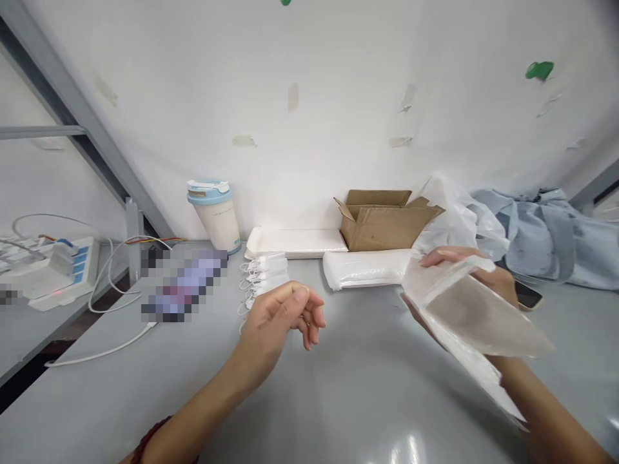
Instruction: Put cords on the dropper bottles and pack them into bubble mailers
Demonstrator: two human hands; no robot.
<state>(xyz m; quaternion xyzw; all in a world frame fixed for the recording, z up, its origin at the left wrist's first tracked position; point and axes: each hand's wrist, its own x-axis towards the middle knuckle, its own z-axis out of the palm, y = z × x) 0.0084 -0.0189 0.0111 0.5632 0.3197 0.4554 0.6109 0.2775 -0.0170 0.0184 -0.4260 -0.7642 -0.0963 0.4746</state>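
Observation:
My left hand (pixel 283 319) is raised above the middle of the table, fingers loosely curled and a little apart, with nothing visible in it. Right behind it is a row of small white tags with string loops (pixel 268 274). On the right, my right hand (pixel 503 282) grips a white plastic packaging bag (pixel 469 312), which is crumpled and spread open with a greyish inner face; it hides most of my fingers. Just behind the bag lies a white bubble-wrapped bundle (pixel 365 267).
Along the wall stand a lidded cup (pixel 215 219), stacked white envelopes (pixel 300 241), an open cardboard box (pixel 387 225), a white plastic bag (pixel 454 212) and a blue cloth bag (pixel 551 241). A phone (pixel 527 295) lies right. Left are a power strip (pixel 72 277) and cables.

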